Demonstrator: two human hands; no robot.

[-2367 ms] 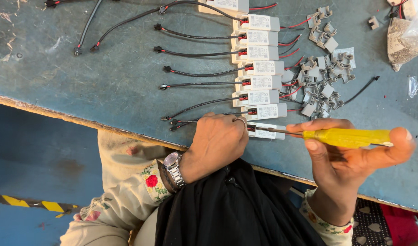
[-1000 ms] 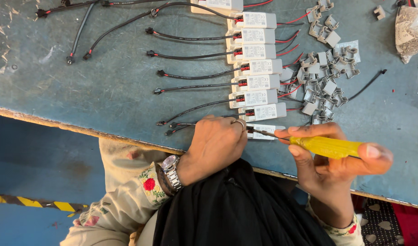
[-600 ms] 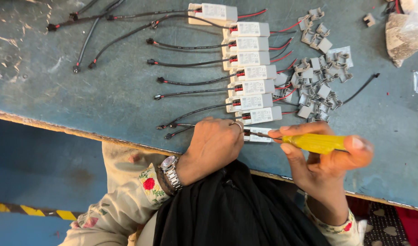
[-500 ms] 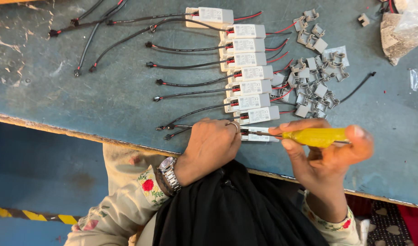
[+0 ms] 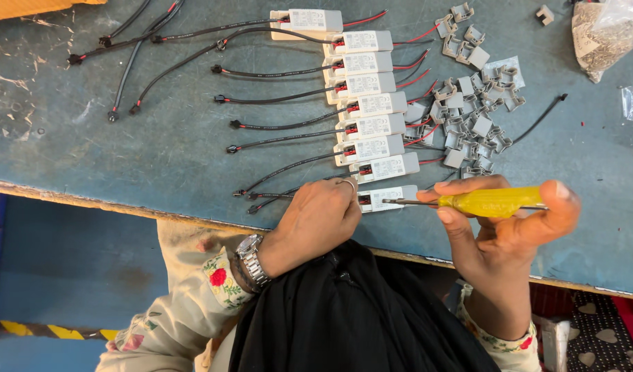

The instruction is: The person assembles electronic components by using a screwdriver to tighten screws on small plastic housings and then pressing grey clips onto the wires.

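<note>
Surface: worn blue table (image 5: 123, 158), scratched paint, pale front edge; blue floor below with a yellow-black striped strip at lower left.
Left hand (image 5: 320, 220): fingers curled down over the near end of the nearest white driver box (image 5: 389, 198), pressing it to the table; ring on one finger, metal wristwatch (image 5: 251, 258) on the wrist, floral sleeve.
Right hand (image 5: 502, 227): closed around the yellow screwdriver (image 5: 492, 202); handle lies across the fingers, thumb on top.
Screwdriver: roughly level, metal shaft pointing left, tip at the held box.
Held box: near the table's front edge, last in the row, black lead running left.
Row of boxes (image 5: 371, 107): more white boxes of the same kind stacked stepwise away from the person, each with black cable to the left and red wire to the right.
Grey clips (image 5: 475, 103): loose pile just right of the row.
Plastic bag (image 5: 609, 31): top right corner, contents unclear.
Loose black cables (image 5: 134, 48): upper left.
</note>
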